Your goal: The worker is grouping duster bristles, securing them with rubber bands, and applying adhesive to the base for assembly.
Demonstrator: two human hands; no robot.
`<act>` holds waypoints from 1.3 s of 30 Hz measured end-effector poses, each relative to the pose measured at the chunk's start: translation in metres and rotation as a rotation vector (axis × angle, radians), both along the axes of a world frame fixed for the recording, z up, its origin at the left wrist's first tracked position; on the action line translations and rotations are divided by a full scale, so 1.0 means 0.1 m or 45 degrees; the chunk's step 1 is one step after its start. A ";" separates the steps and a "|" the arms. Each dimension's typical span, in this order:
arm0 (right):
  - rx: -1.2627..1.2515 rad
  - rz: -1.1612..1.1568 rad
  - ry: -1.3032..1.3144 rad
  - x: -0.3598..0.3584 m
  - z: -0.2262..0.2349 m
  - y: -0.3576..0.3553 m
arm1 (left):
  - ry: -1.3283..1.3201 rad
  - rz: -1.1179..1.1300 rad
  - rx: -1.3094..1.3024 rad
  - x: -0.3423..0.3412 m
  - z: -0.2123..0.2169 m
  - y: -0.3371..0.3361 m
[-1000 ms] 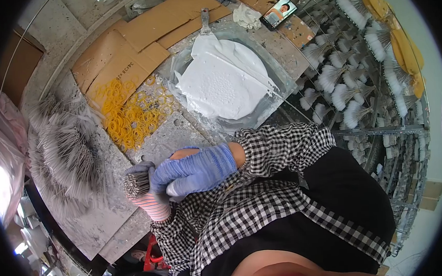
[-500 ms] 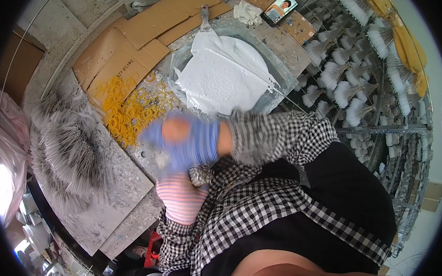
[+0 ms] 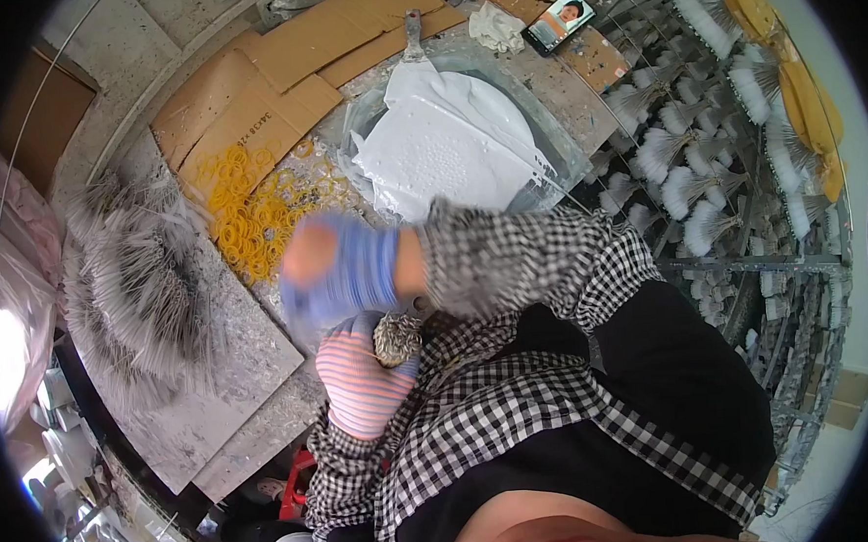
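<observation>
My left hand (image 3: 366, 382), in a pink-and-grey striped glove, is closed around a bundle of thin stems (image 3: 398, 340). The bundle's round end of packed grey tips sticks out beside the thumb; its other end is hidden. Just above, my right hand (image 3: 341, 266), in a blue striped glove, crosses over the left one. Motion smears its fingers, so their grip does not show. Beyond it lies a heap of yellow rubber bands (image 3: 249, 212). Many similar thin grey-white stems (image 3: 145, 286) are piled on a board at the left.
White paste (image 3: 447, 143) covers a plastic-lined patch of the bench, with a scraper (image 3: 414, 36) at its far edge. Cardboard sheets (image 3: 294, 43), a crumpled tissue (image 3: 496, 26) and a phone (image 3: 558, 23) lie behind. A rack of white-tipped bundles (image 3: 683, 150) stands right.
My right hand has shifted slightly left and down over the left hand, still blurred. The bundle's end shows more plainly beside my left thumb. The whole view has shifted a little.
</observation>
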State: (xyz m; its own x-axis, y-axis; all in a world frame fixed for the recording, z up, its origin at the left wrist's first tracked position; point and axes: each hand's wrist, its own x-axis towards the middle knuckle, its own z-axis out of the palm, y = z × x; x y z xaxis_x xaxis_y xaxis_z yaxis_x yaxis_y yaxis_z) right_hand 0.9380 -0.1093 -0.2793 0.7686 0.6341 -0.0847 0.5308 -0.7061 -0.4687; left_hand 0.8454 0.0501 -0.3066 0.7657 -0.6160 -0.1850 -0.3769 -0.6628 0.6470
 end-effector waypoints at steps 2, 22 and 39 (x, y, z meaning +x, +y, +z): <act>0.377 -0.273 0.390 0.14 -0.33 -0.18 | -0.140 -0.010 0.166 0.01 0.15 -0.07; 0.628 0.471 -0.541 -0.33 -0.24 0.36 | 0.941 -0.087 -1.413 0.57 -0.21 -0.21; 0.019 0.407 0.234 -0.27 -0.13 0.78 | 0.435 0.015 -1.073 0.26 -0.12 0.25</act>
State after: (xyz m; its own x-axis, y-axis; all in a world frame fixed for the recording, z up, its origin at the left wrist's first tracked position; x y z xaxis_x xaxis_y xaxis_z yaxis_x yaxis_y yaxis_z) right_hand 0.9114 -0.0311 -0.2919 0.5044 0.8418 -0.1921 0.6294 -0.5108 -0.5857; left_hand 0.8718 0.0753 -0.3190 0.7588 -0.6428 0.1049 -0.0716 0.0778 0.9944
